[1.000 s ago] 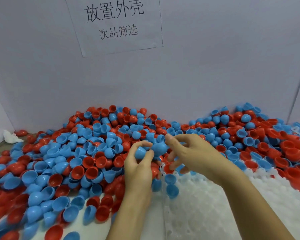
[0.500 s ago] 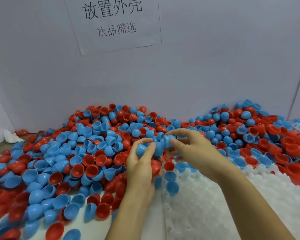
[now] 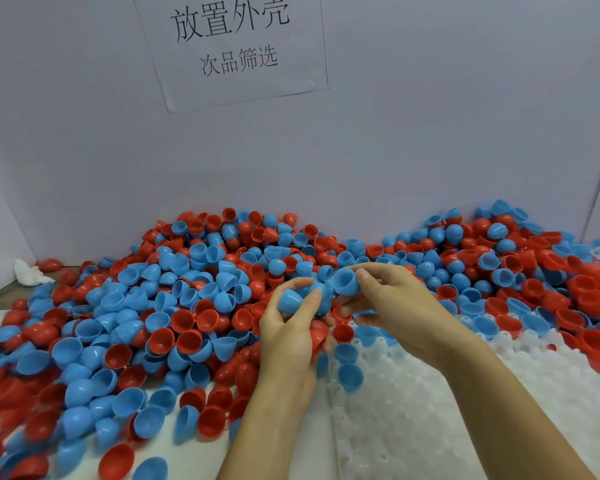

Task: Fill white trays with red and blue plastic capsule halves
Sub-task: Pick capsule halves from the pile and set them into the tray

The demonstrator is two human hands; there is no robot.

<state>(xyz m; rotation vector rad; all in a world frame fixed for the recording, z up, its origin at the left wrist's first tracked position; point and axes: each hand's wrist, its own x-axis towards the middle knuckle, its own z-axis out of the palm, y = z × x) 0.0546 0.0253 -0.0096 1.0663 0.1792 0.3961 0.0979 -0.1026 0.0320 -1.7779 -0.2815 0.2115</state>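
I am pinching blue halves (image 3: 345,282) in both hands (image 3: 291,327), filling a tray (image 3: 430,410) at four o'clock that sits nearly bare.

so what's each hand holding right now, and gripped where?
Left hand pinches a blue capsule half by its outer wall, thumb over it. Right hand pinches another blue half at its rim.
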